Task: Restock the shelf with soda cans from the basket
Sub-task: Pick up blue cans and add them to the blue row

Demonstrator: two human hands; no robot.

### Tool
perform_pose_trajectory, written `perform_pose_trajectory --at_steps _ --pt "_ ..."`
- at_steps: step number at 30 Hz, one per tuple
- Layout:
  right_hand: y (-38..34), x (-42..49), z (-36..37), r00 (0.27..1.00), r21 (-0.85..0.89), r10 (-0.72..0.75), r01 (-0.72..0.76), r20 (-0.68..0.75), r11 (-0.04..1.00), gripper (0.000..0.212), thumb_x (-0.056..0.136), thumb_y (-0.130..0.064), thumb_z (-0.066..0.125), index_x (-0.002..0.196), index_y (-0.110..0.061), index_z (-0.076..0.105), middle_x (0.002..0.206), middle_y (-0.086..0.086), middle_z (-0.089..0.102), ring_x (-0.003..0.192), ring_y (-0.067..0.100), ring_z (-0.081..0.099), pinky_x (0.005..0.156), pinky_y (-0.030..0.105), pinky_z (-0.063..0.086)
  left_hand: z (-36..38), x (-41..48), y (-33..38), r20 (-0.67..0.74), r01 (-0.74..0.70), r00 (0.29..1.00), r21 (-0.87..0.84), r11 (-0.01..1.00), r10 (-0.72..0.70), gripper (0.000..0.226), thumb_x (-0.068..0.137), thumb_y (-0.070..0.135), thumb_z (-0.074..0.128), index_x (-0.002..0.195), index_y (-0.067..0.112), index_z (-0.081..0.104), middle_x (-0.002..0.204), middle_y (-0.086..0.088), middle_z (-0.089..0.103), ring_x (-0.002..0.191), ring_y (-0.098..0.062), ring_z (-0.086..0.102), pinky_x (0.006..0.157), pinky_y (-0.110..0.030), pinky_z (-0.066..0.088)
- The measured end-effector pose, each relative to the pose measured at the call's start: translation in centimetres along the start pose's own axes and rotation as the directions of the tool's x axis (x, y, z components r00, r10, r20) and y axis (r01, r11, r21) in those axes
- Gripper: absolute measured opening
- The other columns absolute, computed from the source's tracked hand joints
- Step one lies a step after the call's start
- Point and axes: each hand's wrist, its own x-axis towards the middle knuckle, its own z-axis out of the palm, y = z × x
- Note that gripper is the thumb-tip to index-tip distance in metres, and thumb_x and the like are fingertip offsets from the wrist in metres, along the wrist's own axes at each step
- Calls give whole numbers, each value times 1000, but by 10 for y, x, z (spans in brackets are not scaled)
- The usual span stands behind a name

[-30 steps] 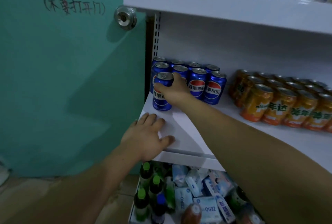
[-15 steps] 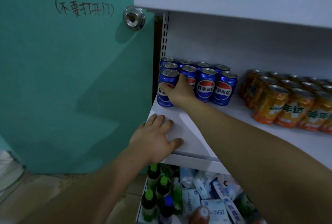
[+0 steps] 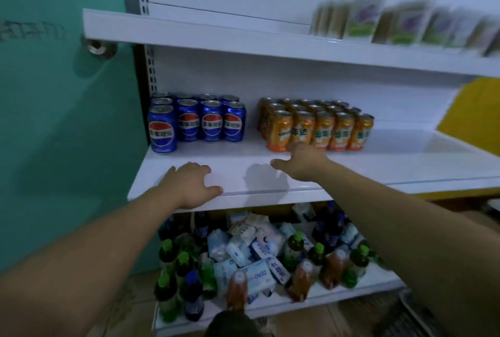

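Several blue cola cans (image 3: 197,120) stand in rows at the left end of the white middle shelf (image 3: 243,158); the front left can (image 3: 161,129) stands alone ahead of the rest. Several orange soda cans (image 3: 319,128) stand to their right. My left hand (image 3: 190,183) rests on the shelf's front edge, holding nothing. My right hand (image 3: 303,162) hovers with relaxed fingers just in front of the orange cans and holds nothing. The basket is out of view.
An upper shelf (image 3: 243,39) carries blurred packets (image 3: 400,21) at the right. The bottom shelf (image 3: 270,307) holds green-capped bottles (image 3: 167,255) and white-blue packs (image 3: 254,252). A teal door (image 3: 54,120) with a metal knob (image 3: 98,47) stands at the left.
My right hand let go of the front left cola can and moved right, to the orange cans. The view swung right and pulled back. My left hand stayed on the shelf edge.
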Motion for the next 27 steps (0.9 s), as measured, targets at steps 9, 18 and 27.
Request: perform_pose_trajectory --at_steps 9,18,27 --pt "160 -114 15 941 -11 333 -333 61 943 78 93 -59 49 151 -11 26 150 12 37 125 32 47 97 42 47 66 -28 219 127 -511 844 -100 854 521 62 90 53 54 139 17 42 142 -5 42 125 -25 45 103 -41 41" --pt "304 -219 124 765 -3 585 -607 269 795 62 92 -53 54 138 -13 41 130 13 51 108 28 54 85 37 46 231 -45 321 524 -559 642 -180 809 560 62 88 51 58 139 19 44 145 -5 41 127 -24 45 101 -33 40" --pt "390 -237 298 578 42 649 -762 495 647 75 89 -55 57 146 -12 34 145 15 44 128 31 46 102 36 42 404 -22 339 736 -534 473 -199 822 485 64 65 63 56 118 29 57 127 -3 57 112 -25 55 92 -36 46"
